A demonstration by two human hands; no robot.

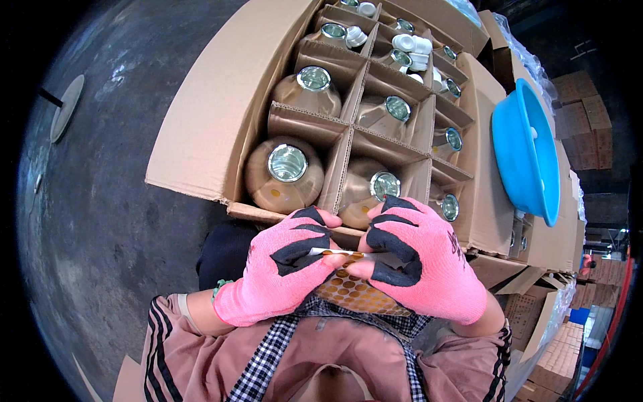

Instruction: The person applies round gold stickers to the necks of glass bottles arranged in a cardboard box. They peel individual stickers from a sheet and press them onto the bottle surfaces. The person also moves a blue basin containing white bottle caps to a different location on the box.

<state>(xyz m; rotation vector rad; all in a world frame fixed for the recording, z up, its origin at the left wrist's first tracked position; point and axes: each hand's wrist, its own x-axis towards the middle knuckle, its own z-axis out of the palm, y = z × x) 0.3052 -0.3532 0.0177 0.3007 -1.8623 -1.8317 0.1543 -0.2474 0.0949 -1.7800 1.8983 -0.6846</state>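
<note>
A sheet of round gold stickers (362, 295) is folded over in front of my chest. My left hand (278, 268), in a pink glove with black finger coating and bare fingertips, pinches its upper edge. My right hand (432, 264), gloved alike, grips the same edge a little to the right. Just beyond my hands stands a divided cardboard carton (201, 110). Its compartments hold rounded glass bottles with silvery open mouths. The nearest left bottle (258, 177) bears a small gold dot; my fingers partly cover the view of the bottle beside it (362, 181).
White caps (412, 52) lie among the bottles in the far compartments. A blue basin (512, 151) rests tilted at the carton's right, over more cartons. Stacked boxes (581, 120) stand farther right. On the left, a round pale disc (68, 107) is near the dark floor (127, 201).
</note>
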